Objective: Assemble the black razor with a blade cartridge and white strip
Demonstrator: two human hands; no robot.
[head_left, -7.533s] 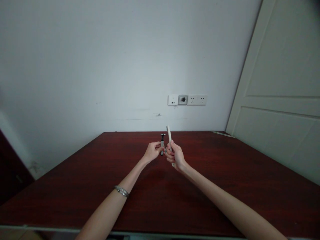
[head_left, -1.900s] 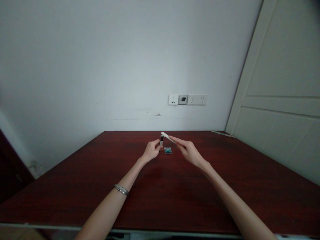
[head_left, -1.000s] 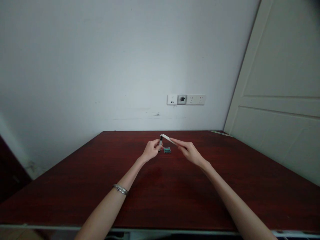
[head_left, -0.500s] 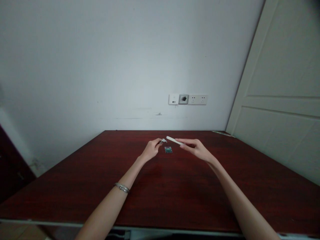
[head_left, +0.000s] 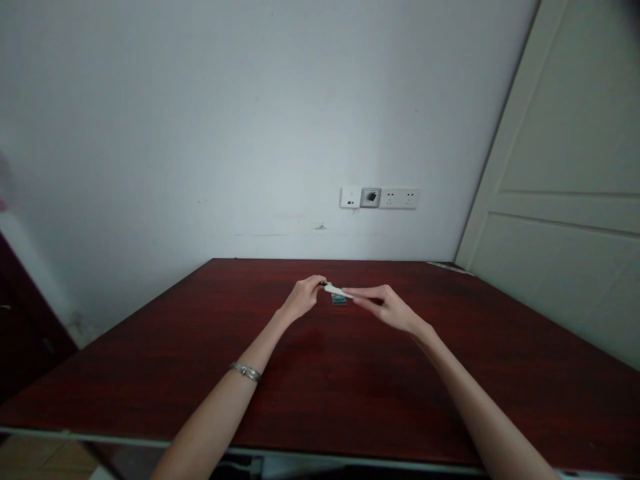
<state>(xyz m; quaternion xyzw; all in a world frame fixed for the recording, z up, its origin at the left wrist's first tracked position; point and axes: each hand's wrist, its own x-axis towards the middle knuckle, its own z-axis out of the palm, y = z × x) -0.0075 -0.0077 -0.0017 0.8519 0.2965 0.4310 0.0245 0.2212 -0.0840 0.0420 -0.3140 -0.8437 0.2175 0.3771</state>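
My right hand (head_left: 393, 308) pinches a slim white handle-like stick (head_left: 339, 291) between the thumb and fingers. Its far end points left and meets my left hand (head_left: 302, 297). My left fingers are closed on a small dark and white piece (head_left: 324, 284), mostly covered now by the fingers and the stick's tip. Whether the two parts are joined or only touching, I cannot tell. Just below the stick, a small clear case with a green-blue inside (head_left: 339, 301) lies flat on the dark red table (head_left: 320, 387), partly covered by the stick.
A pale wall (head_left: 250, 133) stands behind the table, with a row of sockets (head_left: 380, 198) on it. To the right rises a white panelled door or cabinet side (head_left: 560, 167). A thin strip (head_left: 450, 268) lies at the table's back right corner.
My right hand has brought the white stick left and slightly down, closing the gap to the small piece in my left hand. The stick now overlaps the case's upper edge.
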